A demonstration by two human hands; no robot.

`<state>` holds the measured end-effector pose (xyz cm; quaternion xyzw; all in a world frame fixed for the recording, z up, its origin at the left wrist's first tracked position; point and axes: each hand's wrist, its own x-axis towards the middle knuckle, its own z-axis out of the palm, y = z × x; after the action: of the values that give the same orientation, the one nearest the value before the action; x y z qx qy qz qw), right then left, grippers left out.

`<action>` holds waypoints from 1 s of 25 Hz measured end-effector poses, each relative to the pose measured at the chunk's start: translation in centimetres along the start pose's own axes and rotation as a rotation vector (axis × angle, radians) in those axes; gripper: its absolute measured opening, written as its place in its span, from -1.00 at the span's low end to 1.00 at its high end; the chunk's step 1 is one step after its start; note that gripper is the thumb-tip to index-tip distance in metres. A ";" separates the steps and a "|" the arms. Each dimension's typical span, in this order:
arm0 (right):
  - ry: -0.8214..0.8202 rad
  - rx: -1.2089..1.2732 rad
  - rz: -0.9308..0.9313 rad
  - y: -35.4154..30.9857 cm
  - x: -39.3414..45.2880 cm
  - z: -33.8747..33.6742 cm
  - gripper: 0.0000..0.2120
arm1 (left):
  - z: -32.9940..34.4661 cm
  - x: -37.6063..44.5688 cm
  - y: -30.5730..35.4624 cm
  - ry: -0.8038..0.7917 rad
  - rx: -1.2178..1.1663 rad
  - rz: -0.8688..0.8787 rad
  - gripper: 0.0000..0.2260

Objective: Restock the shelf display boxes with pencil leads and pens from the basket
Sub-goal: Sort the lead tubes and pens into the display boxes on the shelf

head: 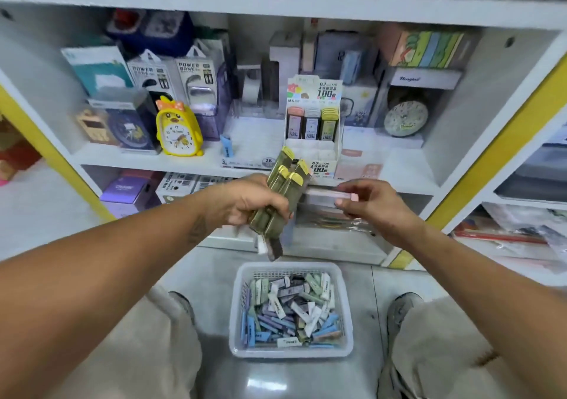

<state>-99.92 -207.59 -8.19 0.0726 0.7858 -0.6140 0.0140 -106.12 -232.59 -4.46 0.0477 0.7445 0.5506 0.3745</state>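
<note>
A bunch of green pencil lead cases with yellow caps (283,190) sits in the left hand (245,199), whose fingers are wrapped tight around them. The cases point up and away, toward the shelf. The right hand (372,204) is just beside them on the right, with its fingers curled and a little apart, holding nothing. Behind the hands, on the white shelf (196,159), stands a white cardboard display box (313,122) with three rows of lead cases inside. On the near floor, between the person's knees, sits a clear plastic basket (291,351) full of mixed lead cases.
</note>
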 end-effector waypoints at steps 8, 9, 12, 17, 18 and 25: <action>0.189 -0.140 -0.273 -11.9 3.4 -2.0 -0.84 | -1.9 -2.7 7.7 0.025 -0.233 -0.041 -0.88; 0.177 -0.184 -0.282 -12.9 4.1 -1.9 -0.80 | -2.2 -2.6 8.5 0.035 -0.242 -0.048 -0.87; 0.170 -0.405 -0.270 -14.8 6.3 -1.2 -0.71 | -3.3 -1.9 10.2 0.089 -0.284 -0.041 -0.87; 0.213 -0.631 -0.327 -15.8 8.9 0.0 -0.73 | -5.3 -0.1 9.8 0.141 -0.350 -0.050 -0.88; 0.204 -0.692 -0.331 -15.7 9.4 0.3 -0.77 | -5.8 0.1 9.7 0.159 -0.342 -0.056 -0.89; 0.038 -0.884 -0.347 -15.8 10.8 1.0 -0.86 | -6.8 1.0 9.8 0.160 -0.430 -0.054 -0.89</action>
<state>-112.73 -211.28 5.61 -0.0615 0.9724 -0.2125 -0.0736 -114.36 -233.63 4.18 -0.0972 0.6385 0.6883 0.3304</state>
